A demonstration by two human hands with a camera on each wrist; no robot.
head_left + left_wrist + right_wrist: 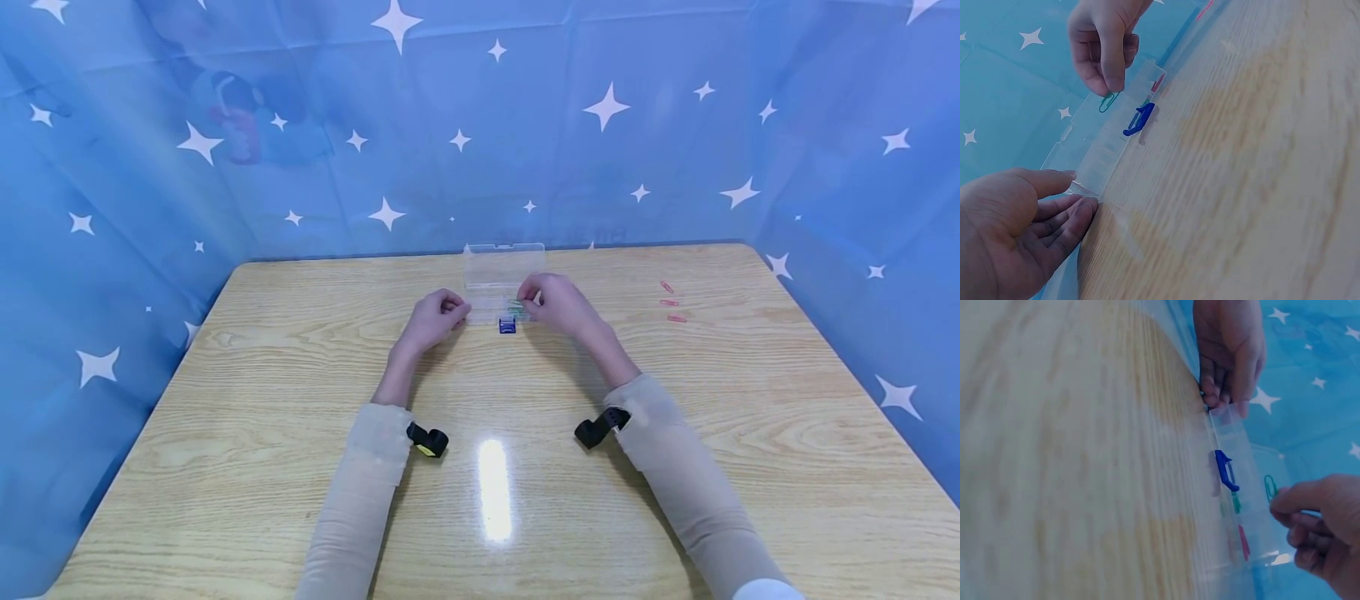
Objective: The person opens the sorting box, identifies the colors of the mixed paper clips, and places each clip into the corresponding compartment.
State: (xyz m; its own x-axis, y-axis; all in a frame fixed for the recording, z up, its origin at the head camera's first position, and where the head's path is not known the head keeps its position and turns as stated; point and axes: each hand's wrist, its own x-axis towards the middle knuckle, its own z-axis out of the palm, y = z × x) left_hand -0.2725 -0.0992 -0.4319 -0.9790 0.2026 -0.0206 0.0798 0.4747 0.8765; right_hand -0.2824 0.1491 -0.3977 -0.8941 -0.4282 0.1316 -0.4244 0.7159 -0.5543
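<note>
A clear plastic box (pixel 486 307) lies near the table's far edge with its lid (pixel 504 265) raised at the back. My left hand (pixel 437 318) pinches the left end of the box between thumb and fingers. Over the right part of the box, my right hand (pixel 557 302) pinches a green paper clip (pixel 1107 102) between thumb and forefinger. A blue latch (pixel 1227 471) sits on the box's front side. Through the clear wall show a red clip (pixel 1244 542) and some green (pixel 1236 502).
Several pinkish-red paper clips (pixel 670 303) lie on the wooden table (pixel 262 433) to the right of the box. A blue curtain with white stars (pixel 420 125) hangs behind and at both sides. Each wrist wears a small black camera (pixel 429 440).
</note>
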